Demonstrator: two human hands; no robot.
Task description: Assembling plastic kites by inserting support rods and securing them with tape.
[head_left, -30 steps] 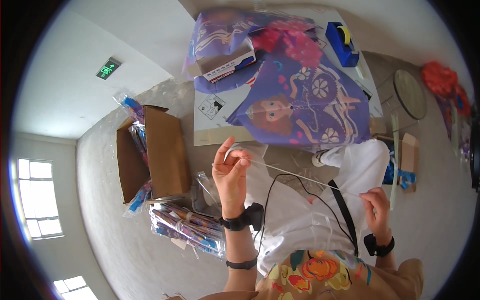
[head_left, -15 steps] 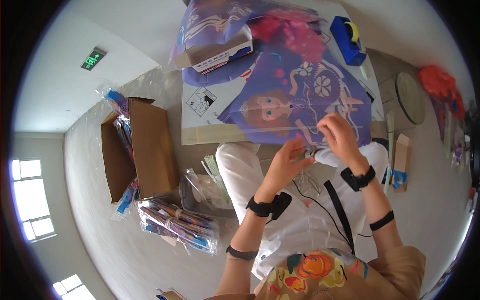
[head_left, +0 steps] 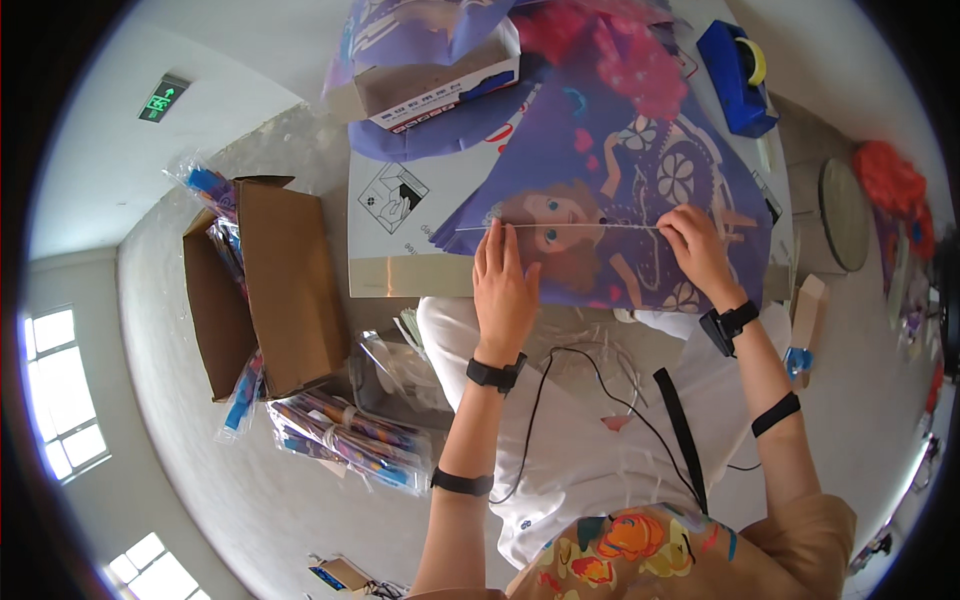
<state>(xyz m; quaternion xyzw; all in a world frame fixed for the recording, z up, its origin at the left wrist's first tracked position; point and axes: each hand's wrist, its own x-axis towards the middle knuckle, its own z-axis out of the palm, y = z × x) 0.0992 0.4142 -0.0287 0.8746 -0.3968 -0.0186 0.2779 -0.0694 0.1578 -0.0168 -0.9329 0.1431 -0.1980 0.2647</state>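
A purple, kite-like printed sheet with a cartoon princess lies across the board before me, its layered corner pointing left. Over the figure runs a thin, straight white string or rod; which of the two I cannot tell. My left hand rests on the sheet with fingers stretched out, their tips on the white line near its left end. At the other end, my right hand pinches the line between thumb and fingers, just above the sheet.
An open white carton stands at the board's back left, a blue tape dispenser at its back right. On the floor to the left are a cardboard box and bagged bundles. A round stool stands to the right.
Both hands were raised close together near the sheet's front edge. The left has moved left and flattened onto the sheet; the right has moved slightly right, and the white line now spans between them.
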